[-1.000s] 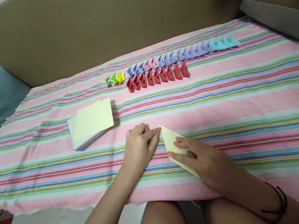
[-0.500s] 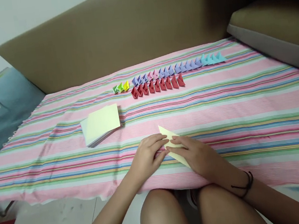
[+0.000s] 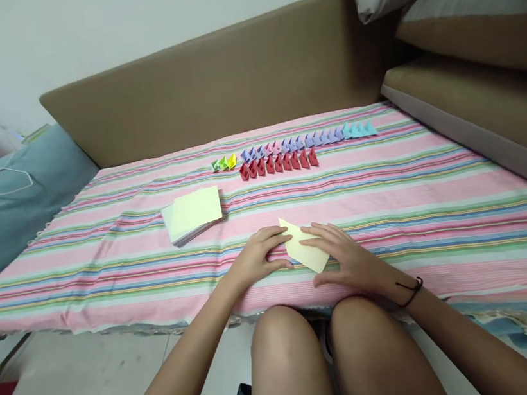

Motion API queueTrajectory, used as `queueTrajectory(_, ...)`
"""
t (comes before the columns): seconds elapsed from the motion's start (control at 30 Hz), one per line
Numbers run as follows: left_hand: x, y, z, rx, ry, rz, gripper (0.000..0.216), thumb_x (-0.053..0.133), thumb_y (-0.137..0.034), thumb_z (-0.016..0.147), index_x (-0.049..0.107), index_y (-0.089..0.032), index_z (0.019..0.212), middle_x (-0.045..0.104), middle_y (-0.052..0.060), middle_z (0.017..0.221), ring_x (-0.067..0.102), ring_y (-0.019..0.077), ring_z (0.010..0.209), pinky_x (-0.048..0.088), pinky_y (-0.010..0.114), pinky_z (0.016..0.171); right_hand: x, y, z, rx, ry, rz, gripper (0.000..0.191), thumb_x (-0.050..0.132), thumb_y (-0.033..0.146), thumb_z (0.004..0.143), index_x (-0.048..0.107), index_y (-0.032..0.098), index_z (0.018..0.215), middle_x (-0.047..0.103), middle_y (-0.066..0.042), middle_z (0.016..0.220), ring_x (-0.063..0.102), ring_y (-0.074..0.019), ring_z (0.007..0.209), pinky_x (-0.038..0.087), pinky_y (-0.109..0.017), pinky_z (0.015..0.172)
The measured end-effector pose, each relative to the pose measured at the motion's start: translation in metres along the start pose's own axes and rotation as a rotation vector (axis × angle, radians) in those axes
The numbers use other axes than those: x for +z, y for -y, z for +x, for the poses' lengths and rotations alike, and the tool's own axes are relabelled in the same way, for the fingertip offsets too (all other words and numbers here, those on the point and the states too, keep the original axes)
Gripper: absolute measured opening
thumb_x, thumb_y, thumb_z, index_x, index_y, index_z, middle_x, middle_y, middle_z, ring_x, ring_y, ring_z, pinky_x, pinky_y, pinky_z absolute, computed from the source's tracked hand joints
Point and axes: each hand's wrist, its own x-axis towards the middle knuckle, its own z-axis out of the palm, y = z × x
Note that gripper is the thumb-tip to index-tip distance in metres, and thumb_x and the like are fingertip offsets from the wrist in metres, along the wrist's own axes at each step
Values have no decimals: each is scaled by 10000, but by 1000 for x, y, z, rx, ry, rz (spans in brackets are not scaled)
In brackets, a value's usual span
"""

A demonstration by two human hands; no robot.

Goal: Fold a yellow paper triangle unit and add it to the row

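A pale yellow sheet of paper [image 3: 303, 249] lies at a slant on the striped cloth in front of my knees, with pointed corners. My left hand [image 3: 262, 254] rests beside its left edge. Two of its fingertips touch the paper near the top, and the thumb lies apart below. On the other side, my right hand [image 3: 342, 255] has its fingers spread. Their tips lie over the paper's right part, while the thumb is stretched out near its lower corner. Neither hand grips the sheet. Part of the paper is covered by my right fingers.
A stack of paper [image 3: 196, 211] with a pale yellow top sheet lies to the left. Farther back stand red folded paper pieces [image 3: 278, 164] in a row, with purple, pink and blue ones [image 3: 312, 140] behind. Cushions [image 3: 464, 22] rise at the right, a teal cushion [image 3: 15, 198] at the left.
My fingers have come off the middle of the sheet and my hands have spread farther apart. The right thumb has swung down and outward. The camera view has tilted upward.
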Motion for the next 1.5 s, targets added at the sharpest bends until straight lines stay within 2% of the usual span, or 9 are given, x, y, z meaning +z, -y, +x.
queueTrajectory(0.07, 0, 1, 2, 16, -1, 38, 478, 637, -459, 814, 605, -213, 1222, 588, 130, 1293, 512, 267, 1216, 395, 443, 1026, -6, -2, -3, -28, 61, 73, 705, 751, 505, 680, 552, 188, 1277, 481, -128, 1419, 352, -335, 1361, 317, -542, 1096)
queueTrajectory(0.33, 8, -15, 11, -37, -137, -53, 251, 581, -357, 873, 682, -198, 1040, 691, 97, 1120, 554, 258, 1161, 367, 441, 1023, -32, 13, 9, 154, -84, 199, 197, 527, 261, 857, 698, 197, 933, 711, -86, 1045, 651, -245, 979, 478, -382, 888)
queueTrajectory(0.47, 9, -31, 21, -158, -277, -192, 264, 596, -391, 847, 679, -149, 912, 712, 109, 942, 643, 233, 944, 477, 377, 876, -47, 19, 17, 299, -170, 319, 270, 510, 346, 869, 654, 166, 728, 673, -57, 703, 638, -205, 702, 487, -322, 667)
queueTrajectory(0.63, -5, -65, 30, -304, -327, -430, 331, 521, -413, 878, 631, -111, 962, 688, 57, 740, 651, 163, 659, 508, 249, 573, -66, 27, 17, 394, -175, 568, 351, 602, 477, 798, 659, 149, 913, 706, -60, 779, 651, -190, 692, 504, -290, 592)
queueTrajectory(0.83, -11, -88, 34, -562, -264, -942, 326, 665, -438, 755, 671, -114, 781, 630, 2, 635, 583, 99, 583, 474, 192, 552, -68, 33, 12, 580, -148, 875, 322, 712, 444, 702, 664, 156, 837, 666, -24, 714, 612, -149, 638, 504, -264, 584)
queueTrajectory(1.1, -14, -53, 58, -587, -123, -1059, 421, 730, -355, 679, 697, -147, 1043, 692, 23, 733, 624, 121, 645, 516, 232, 622, -69, -5, 27, 549, -36, 1023, 447, 695, 385, 735, 610, 190, 1129, 689, -16, 764, 625, -130, 561, 532, -260, 546)
queueTrajectory(1.23, -31, -31, 90, -553, -139, -1075, 304, 688, -307, 683, 739, -159, 943, 683, 21, 751, 600, 99, 643, 490, 205, 608, -86, -30, 59, 443, -56, 1072, 239, 675, 336, 754, 691, 183, 938, 705, -37, 856, 668, -146, 685, 566, -281, 668)
queueTrajectory(1.33, -43, -14, 116, -479, -170, -974, 249, 649, -340, 720, 751, -140, 828, 670, 25, 717, 582, 102, 632, 454, 200, 575, -95, -47, 89, 381, 0, 1066, 265, 607, 394, 797, 733, 165, 845, 712, -64, 874, 673, -175, 814, 557, -301, 772)
queueTrajectory(1.5, -37, 19, 135, -453, -185, -835, 361, 776, -354, 632, 694, -133, 906, 663, 8, 632, 596, 128, 587, 420, 215, 539, -83, -67, 121, 464, 42, 871, 285, 742, 385, 700, 699, 154, 861, 698, -32, 744, 659, -155, 715, 543, -262, 672)
